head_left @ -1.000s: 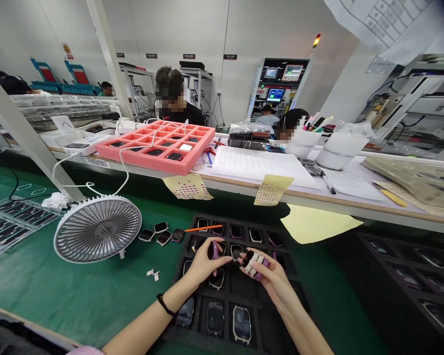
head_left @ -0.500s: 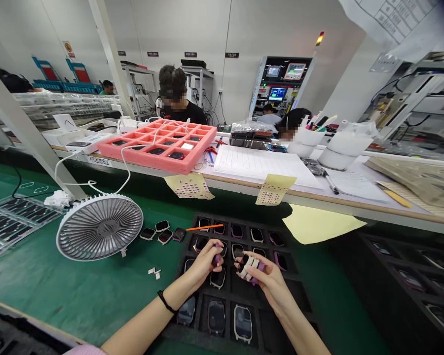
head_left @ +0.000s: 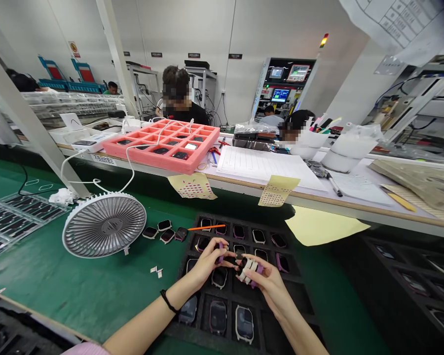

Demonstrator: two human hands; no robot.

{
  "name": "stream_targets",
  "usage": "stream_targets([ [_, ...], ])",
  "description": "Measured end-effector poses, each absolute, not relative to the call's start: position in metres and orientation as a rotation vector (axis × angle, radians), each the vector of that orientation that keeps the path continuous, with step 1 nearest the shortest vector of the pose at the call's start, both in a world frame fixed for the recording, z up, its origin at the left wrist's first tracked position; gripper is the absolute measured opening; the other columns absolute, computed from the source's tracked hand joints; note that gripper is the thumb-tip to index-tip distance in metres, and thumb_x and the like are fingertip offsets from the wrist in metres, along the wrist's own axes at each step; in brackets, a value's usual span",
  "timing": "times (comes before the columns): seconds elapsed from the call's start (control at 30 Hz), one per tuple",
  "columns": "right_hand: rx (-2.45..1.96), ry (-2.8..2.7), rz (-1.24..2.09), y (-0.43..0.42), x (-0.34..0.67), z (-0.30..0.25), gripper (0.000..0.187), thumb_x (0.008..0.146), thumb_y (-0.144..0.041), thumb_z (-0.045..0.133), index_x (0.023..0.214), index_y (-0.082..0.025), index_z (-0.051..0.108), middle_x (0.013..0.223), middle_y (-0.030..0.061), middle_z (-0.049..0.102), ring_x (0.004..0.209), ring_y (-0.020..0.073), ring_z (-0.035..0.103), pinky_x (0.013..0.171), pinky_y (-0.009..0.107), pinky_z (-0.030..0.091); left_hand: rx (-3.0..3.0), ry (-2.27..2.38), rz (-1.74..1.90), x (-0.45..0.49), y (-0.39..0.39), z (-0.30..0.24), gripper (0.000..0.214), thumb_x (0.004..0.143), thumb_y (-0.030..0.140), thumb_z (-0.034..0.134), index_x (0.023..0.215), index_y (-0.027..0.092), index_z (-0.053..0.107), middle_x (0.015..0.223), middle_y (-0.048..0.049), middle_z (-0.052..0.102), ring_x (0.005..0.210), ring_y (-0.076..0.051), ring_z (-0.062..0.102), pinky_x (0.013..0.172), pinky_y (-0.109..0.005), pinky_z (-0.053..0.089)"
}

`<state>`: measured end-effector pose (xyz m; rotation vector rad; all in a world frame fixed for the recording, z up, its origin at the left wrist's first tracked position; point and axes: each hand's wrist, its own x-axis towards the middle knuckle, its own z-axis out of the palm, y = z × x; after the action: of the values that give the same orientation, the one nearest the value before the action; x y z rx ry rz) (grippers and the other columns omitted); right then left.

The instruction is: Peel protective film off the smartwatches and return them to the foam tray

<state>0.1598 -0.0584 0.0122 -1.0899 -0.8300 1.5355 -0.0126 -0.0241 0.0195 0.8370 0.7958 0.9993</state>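
Observation:
My right hand (head_left: 268,276) grips a stack of watch cases (head_left: 248,270), white, dark and purple, held on edge over the tray. My left hand (head_left: 210,261) is closed around a purple watch case (head_left: 221,253). Its fingertips reach across to the near side of the stack and seem to touch it. Under both hands lies a black foam tray (head_left: 198,340) with compartments. Watch cases with dark screens sit in many of them, such as a white-framed watch (head_left: 244,323) at the front and a purple-framed watch (head_left: 282,262) at the right.
An orange stick (head_left: 207,227) lies across the tray's back left corner, beside several loose watches (head_left: 166,235). A round fan (head_left: 105,226) stands left. A shelf behind carries a pink foam tray (head_left: 192,165) and papers (head_left: 266,165). Another black tray (head_left: 385,305) is at right. Co-workers sit beyond.
My left hand has moved slightly right, its fingers now stretching to the stack in my right hand. My right hand stays nearly in place. The whole view has shifted a little.

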Motion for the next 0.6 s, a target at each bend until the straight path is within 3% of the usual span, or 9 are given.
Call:
stream_targets([
  [0.23,-1.088,-0.848,1.516,-0.0591,0.1597,0.0124,0.050,0.054,-0.033,0.086,0.097,-0.015,0.068,0.091,0.0115,0.071,0.088,0.0306,0.067,0.079,0.041,0.052,0.825,0.792,1.027,-0.0129,-0.0239,0.0212,0.026,0.071,0.032,0.066,0.089,0.019,0.050,0.099,-0.0019,0.048,0.106,-0.024,0.059,0.085,-0.036,0.052],
  [0.6,-1.072,-0.899,1.572,-0.0578,0.1653,0.0117,0.049,0.056,-0.031,0.086,0.099,-0.017,0.068,0.094,0.0112,0.071,0.091,0.0309,0.067,0.082,0.042,0.051,0.840,0.797,1.037,-0.0130,-0.0245,0.0208,0.025,0.073,0.033,0.066,0.088,0.019,0.052,0.099,-0.0019,0.049,0.108,-0.025,0.058,0.088,-0.037,0.051],
])
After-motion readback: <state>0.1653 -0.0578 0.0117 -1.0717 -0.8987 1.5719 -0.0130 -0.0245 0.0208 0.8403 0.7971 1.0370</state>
